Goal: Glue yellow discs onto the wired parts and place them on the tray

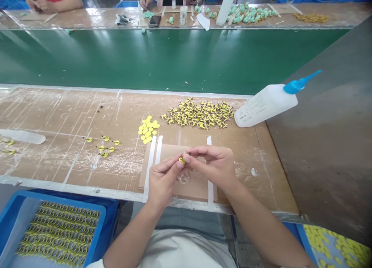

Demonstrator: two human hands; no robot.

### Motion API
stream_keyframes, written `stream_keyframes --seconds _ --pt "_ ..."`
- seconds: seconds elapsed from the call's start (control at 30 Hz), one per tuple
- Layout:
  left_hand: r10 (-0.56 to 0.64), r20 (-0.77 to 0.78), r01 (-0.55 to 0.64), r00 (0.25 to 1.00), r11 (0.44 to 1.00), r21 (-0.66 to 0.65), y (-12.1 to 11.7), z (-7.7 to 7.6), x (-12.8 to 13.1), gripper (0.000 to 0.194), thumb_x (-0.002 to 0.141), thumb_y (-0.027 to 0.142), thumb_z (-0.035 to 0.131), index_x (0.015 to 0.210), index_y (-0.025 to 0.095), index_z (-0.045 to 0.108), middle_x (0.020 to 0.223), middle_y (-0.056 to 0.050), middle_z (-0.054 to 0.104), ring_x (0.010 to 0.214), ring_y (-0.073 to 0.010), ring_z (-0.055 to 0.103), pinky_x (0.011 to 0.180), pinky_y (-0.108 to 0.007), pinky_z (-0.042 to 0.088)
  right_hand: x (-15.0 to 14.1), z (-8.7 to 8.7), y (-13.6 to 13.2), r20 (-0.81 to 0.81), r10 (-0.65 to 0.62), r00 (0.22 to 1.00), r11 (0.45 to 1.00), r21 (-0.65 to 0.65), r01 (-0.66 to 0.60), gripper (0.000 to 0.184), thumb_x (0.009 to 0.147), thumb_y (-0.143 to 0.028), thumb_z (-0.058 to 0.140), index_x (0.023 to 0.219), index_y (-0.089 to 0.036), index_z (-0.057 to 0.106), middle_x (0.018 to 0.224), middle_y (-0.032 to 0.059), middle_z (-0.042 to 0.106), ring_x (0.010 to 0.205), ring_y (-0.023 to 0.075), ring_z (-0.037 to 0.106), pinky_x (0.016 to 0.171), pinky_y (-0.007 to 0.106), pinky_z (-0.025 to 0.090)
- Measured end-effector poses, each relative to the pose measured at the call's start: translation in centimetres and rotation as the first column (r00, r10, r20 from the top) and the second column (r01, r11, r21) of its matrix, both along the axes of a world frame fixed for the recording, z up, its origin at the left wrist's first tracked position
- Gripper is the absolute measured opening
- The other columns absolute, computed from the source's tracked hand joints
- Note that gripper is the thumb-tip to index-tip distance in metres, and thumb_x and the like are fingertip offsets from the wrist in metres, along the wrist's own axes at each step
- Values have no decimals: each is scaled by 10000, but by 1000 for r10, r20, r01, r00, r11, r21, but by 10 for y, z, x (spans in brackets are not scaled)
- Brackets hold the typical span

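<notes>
My left hand [163, 179] and my right hand [213, 163] meet over a cardboard pad [190, 186] at the bench's front edge. Both pinch one small yellow piece [182, 160] between their fingertips. Just below the fingers a small clear blob or dish [184, 177] lies on the pad. A cluster of yellow discs [148, 129] and a heap of yellow-and-black small parts [200, 114] lie behind the hands. Several finished yellow pieces [104, 146] are laid out to the left.
A white glue bottle with a blue nozzle [269, 102] lies on its side at the right. A blue tray [58, 231] of rowed yellow parts sits at lower left. A green conveyor belt [162, 59] runs behind the bench; other people work across it.
</notes>
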State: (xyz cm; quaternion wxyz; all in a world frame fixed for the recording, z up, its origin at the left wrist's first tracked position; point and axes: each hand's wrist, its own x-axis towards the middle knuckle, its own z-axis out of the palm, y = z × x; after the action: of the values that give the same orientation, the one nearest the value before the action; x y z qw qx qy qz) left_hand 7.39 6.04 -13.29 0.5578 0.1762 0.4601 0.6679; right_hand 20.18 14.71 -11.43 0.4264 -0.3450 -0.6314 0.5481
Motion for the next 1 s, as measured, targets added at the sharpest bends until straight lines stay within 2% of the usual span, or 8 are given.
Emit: stream_keyframes --seconds 0.1,0.2,0.33,0.43,0.57,0.77,0.9,1.0 --pt "53 -207 -34 977 995 96 -4 -4 -1 241 826 222 750 1062 258 777 1018 -75 751 928 -195 697 806 -303 595 4 -2 3 -29 88 996 994 72 -85 154 760 -194 811 909 -222 781 883 48 779 759 204 747 717 310 635" --pt "100 -417 -32 903 985 169 -7 -2 -3 277 832 177 734 1094 262 765 959 -62 736 891 -176 686 787 -274 576 8 1 6 -74 174 982 976 143 -162 183 769 -132 790 921 -233 773 900 50 779 798 217 750 765 345 629" --pt "153 -560 9 814 961 276 -9 6 -5 317 825 135 728 1107 278 756 903 -48 724 824 -157 684 724 -246 566 10 7 10 -102 268 958 937 260 -234 240 771 -78 764 956 -232 764 914 57 778 841 225 753 771 345 630" --pt "191 -604 26 774 943 331 -10 10 -5 357 821 113 724 1136 279 742 889 -45 710 794 -152 679 718 -252 562 10 10 11 -128 300 945 918 307 -250 268 774 -57 749 975 -233 761 890 56 774 853 235 750 760 357 631" --pt "185 -623 32 760 947 321 -11 13 -5 348 822 121 722 1134 274 743 882 -54 714 777 -160 678 721 -267 559 10 11 10 -141 308 941 917 308 -254 284 778 -52 739 982 -247 761 863 54 766 864 248 746 759 381 629" --pt "187 -626 41 757 943 331 -11 15 -5 366 819 98 716 1142 269 738 862 -55 698 753 -153 665 703 -266 553 10 13 10 -90 278 956 926 289 -242 163 786 -128 750 900 -244 760 828 56 769 844 246 752 749 365 633" --pt "138 -589 37 797 961 275 -10 17 -5 345 820 122 726 1124 284 748 858 -42 702 753 -138 658 688 -236 542 11 14 11 -74 260 963 934 274 -231 159 774 -134 764 884 -249 765 820 51 773 812 237 753 729 359 635" --pt "70 -528 42 846 979 197 -7 19 -4 296 821 169 740 1088 294 765 884 -41 720 772 -138 660 666 -217 532 13 11 11 -111 224 968 960 196 -200 187 756 -119 784 894 -246 772 848 55 777 789 228 749 714 358 632"
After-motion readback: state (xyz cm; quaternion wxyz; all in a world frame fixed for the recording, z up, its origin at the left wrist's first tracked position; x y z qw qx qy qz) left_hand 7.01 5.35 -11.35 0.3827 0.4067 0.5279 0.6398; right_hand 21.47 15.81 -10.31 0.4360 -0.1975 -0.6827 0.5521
